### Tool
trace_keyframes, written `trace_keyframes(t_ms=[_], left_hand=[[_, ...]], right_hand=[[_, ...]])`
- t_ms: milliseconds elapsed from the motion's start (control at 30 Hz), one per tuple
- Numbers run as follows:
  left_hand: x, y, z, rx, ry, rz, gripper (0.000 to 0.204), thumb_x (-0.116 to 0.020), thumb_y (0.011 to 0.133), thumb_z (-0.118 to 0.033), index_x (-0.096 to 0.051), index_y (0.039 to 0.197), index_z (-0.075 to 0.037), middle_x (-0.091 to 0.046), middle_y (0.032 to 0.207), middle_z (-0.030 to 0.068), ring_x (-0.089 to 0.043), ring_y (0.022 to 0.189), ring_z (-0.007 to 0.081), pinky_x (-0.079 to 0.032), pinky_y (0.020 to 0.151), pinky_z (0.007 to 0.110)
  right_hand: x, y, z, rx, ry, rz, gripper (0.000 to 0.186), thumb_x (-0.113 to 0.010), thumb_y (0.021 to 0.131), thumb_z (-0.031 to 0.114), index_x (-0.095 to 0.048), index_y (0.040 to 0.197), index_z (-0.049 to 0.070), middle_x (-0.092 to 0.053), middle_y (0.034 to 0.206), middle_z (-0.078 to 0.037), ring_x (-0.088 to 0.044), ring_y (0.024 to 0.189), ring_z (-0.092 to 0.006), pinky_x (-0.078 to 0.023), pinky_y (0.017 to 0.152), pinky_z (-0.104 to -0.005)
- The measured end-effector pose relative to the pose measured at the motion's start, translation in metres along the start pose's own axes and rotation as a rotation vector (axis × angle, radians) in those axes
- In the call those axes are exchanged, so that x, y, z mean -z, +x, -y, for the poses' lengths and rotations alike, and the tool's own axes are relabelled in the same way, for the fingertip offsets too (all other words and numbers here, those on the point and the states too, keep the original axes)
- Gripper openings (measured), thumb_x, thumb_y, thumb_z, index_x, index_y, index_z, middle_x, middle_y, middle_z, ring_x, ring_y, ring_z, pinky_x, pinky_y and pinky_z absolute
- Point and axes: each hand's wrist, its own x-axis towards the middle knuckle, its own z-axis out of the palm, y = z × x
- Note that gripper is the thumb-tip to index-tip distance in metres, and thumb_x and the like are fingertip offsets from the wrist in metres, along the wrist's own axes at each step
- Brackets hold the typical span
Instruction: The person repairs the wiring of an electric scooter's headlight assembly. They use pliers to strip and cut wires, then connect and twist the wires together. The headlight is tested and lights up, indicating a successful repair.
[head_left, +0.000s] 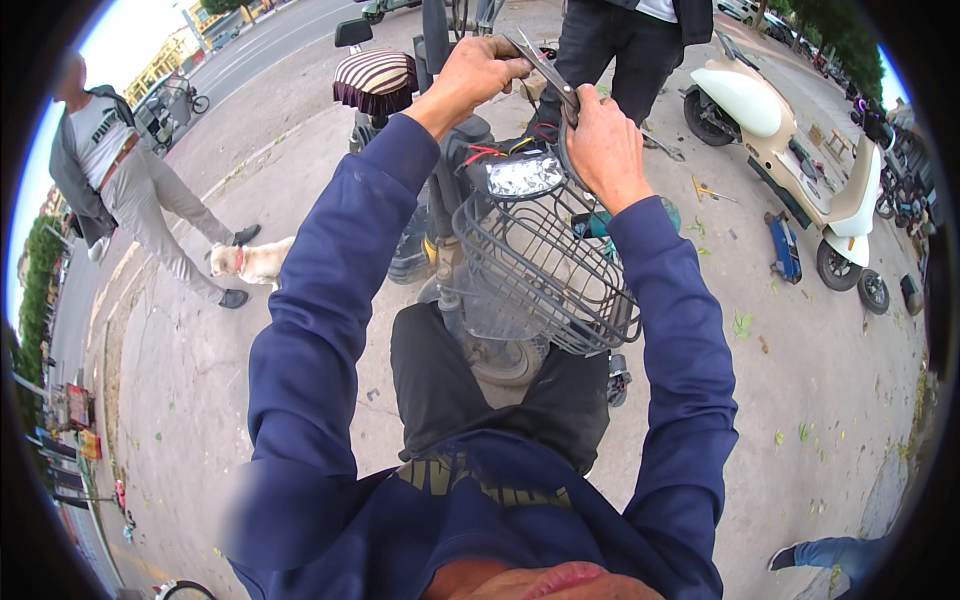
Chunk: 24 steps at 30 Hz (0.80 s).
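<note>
Here we are, our right hand (605, 150) clenched round the handles of the scissors (552, 72), held up beyond the wire basket (580, 325), blades angled toward our left hand (478, 72). That one curls just beside the blade tips; whether it grips anything, we can't tell. We'd do well to keep those fingertips off the cutting edges and squeeze slowly. Red wires (485, 152) sit below. In the basket's open bars, a teal shape (590, 225) shows; inside or behind, we can't say.
</note>
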Motion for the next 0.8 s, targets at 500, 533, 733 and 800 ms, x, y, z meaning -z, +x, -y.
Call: trace_keyframes(t_ms=[500, 533, 733, 800], left_hand=[[0.002, 0.001, -0.001, 0.023, -0.084, 0.008, 0.028, -0.075, 0.093, -0.018, -0.076, 0.11, 0.005, -0.067, 0.079, 0.0019, -0.054, 0.067, 0.0083, -0.04, 0.06, 0.027], [0.002, 0.002, 0.0, 0.026, -0.096, 0.013, 0.029, -0.076, 0.093, -0.018, -0.077, 0.111, 0.005, -0.067, 0.08, 0.0017, -0.054, 0.067, 0.0083, -0.041, 0.061, 0.027], [0.001, 0.002, 0.003, -0.015, -0.068, 0.032, 0.031, -0.078, 0.093, -0.021, -0.077, 0.114, 0.003, -0.067, 0.082, 0.0009, -0.051, 0.069, 0.0082, -0.042, 0.062, 0.026], [0.005, 0.001, 0.004, -0.028, -0.041, 0.058, 0.032, -0.077, 0.094, -0.022, -0.077, 0.115, 0.002, -0.067, 0.083, 0.0005, -0.05, 0.07, 0.0079, -0.042, 0.063, 0.026]], right_hand=[[-0.002, 0.004, 0.002, -0.057, 0.108, 0.074, 0.035, -0.066, 0.093, 0.026, -0.062, 0.117, 0.002, -0.071, 0.097, -0.029, -0.071, 0.093, -0.0488, -0.056, 0.083, -0.0552], [-0.002, 0.004, 0.003, -0.091, 0.165, 0.095, 0.036, -0.067, 0.093, 0.026, -0.063, 0.118, 0.001, -0.072, 0.098, -0.029, -0.071, 0.094, -0.0484, -0.056, 0.084, -0.0542], [-0.005, 0.007, -0.003, -0.198, 0.496, 0.198, 0.038, -0.066, 0.093, 0.026, -0.066, 0.119, -0.001, -0.073, 0.102, -0.027, -0.071, 0.093, -0.0448, -0.055, 0.083, -0.0492], [-0.01, 0.019, -0.026, -0.448, 0.852, 0.299, 0.029, -0.064, 0.095, 0.024, -0.066, 0.112, 0.0, -0.068, 0.085, -0.017, -0.067, 0.073, -0.0319, -0.053, 0.066, -0.0437]])
